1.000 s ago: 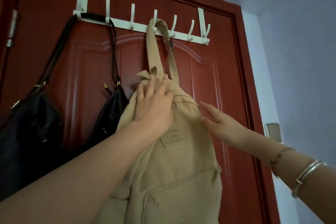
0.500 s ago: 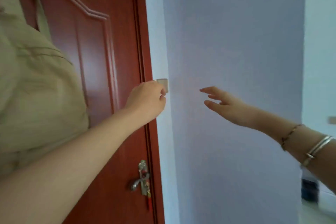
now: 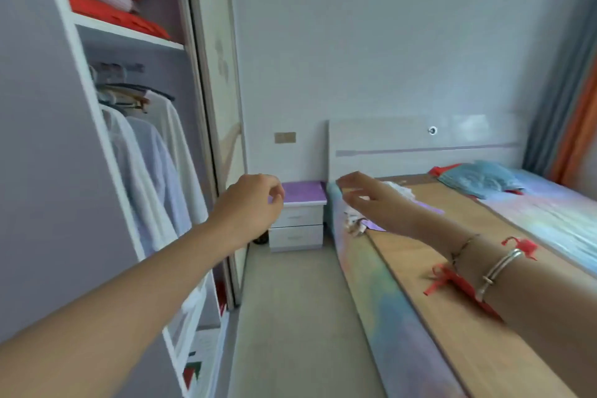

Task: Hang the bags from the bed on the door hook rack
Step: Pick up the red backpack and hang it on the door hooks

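The door and its hook rack are out of view. The bed (image 3: 416, 268) runs along the right, covered by a tan mat over a pastel sheet. A small pale and purple cloth item (image 3: 355, 225) lies at its near edge, just below my right hand (image 3: 371, 200), which hovers there with fingers spread and nothing in it. A flat red item with ribbon ties (image 3: 450, 281) lies on the mat, partly hidden under my right forearm. My left hand (image 3: 250, 203) is held out over the aisle, loosely curled and holding nothing. Whether these items are bags I cannot tell.
An open wardrobe (image 3: 97, 139) with hanging white shirts and folded bedding stands on the left. A purple-topped nightstand (image 3: 302, 213) sits at the head of the bed, past a narrow floor aisle (image 3: 290, 317). A blue pillow (image 3: 481, 179) lies by the headboard, curtains (image 3: 568, 107) far right.
The view has swung from the door, where the beige backpack hangs on the rack, round to the bed. Both hands left the backpack and are now held out in front.
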### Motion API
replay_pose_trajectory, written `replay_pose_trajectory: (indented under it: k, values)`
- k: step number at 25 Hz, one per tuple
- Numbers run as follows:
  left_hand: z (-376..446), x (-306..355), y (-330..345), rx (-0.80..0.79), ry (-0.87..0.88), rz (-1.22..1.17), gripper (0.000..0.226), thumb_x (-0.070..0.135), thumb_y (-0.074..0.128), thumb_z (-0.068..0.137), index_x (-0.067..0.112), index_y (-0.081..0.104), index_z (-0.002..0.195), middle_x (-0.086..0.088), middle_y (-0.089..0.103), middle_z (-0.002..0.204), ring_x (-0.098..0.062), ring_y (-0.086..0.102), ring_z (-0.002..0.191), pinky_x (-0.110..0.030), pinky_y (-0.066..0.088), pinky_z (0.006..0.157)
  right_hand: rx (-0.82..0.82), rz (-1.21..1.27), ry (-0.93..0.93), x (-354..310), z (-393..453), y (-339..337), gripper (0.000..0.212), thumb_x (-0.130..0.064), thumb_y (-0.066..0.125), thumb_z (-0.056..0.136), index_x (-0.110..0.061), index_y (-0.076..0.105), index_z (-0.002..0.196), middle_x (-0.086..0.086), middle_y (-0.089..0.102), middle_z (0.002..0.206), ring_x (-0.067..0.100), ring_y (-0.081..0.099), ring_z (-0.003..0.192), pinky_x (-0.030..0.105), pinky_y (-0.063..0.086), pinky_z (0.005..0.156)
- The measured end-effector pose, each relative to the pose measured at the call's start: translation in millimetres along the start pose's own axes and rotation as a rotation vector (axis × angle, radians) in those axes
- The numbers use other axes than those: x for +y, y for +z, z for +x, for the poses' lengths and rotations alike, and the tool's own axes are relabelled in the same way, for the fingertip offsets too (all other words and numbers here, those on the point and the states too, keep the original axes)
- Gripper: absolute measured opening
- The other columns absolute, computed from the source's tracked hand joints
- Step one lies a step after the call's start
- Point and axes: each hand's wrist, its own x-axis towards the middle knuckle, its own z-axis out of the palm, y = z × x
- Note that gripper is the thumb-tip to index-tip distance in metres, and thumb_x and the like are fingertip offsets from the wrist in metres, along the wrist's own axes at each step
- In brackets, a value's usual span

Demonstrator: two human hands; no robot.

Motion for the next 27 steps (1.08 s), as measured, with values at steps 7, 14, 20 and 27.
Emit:
replay_pose_trajectory:
  k: [7, 14, 20, 27]
  values:
    - [150.4, 62.2, 209.0, -0.299, 0.23, -0.114, 0.018, 0.023, 0.05, 0.082, 0.022, 0.067, 0.087, -0.008, 0.071, 0.094, -0.03, 0.066, 0.093, -0.043, 0.053, 0.081, 0.167, -0.079, 0.371, 210.3, 21.6, -50.8, 0.033, -0.01, 0.051, 0.092, -0.006, 0.054, 0.125, 0.01, 0.058, 0.128, 0.024, 0.055, 0.118, 0.03, 0.044, 0.096]
    - [266.4, 93.6, 376.2, -0.63, 0.362, -0.17, 0.018, 0.019, 0.053, 0.083, 0.022, 0.071, 0.084, -0.004, 0.072, 0.096, -0.024, 0.065, 0.094, -0.034, 0.051, 0.084, 0.325, -0.062, 0.809, 348.7, 30.5, -85.3, 0.029, -0.015, 0.051, 0.091, -0.012, 0.059, 0.119, 0.007, 0.062, 0.123, 0.022, 0.06, 0.108, 0.031, 0.045, 0.095]
    - [319.6, 156.9, 484.0, -0.8, 0.449, -0.22, 0.021, 0.019, 0.051, 0.081, 0.022, 0.072, 0.085, -0.002, 0.071, 0.093, -0.022, 0.065, 0.089, -0.033, 0.052, 0.08, 0.434, -0.073, 1.052, 453.7, 4.8, -131.0, 0.023, -0.017, 0.051, 0.092, -0.016, 0.063, 0.111, 0.004, 0.065, 0.118, 0.021, 0.06, 0.109, 0.029, 0.044, 0.092]
    - [381.9, 245.7, 661.5, -0.949, 0.412, -0.156, 0.02, 0.021, 0.051, 0.081, 0.026, 0.07, 0.084, 0.003, 0.068, 0.092, -0.021, 0.064, 0.088, -0.039, 0.054, 0.081, 0.504, -0.003, 1.201, 653.6, 25.0, -193.5, 0.029, -0.016, 0.047, 0.091, -0.013, 0.063, 0.115, 0.006, 0.062, 0.124, 0.018, 0.055, 0.109, 0.024, 0.037, 0.086]
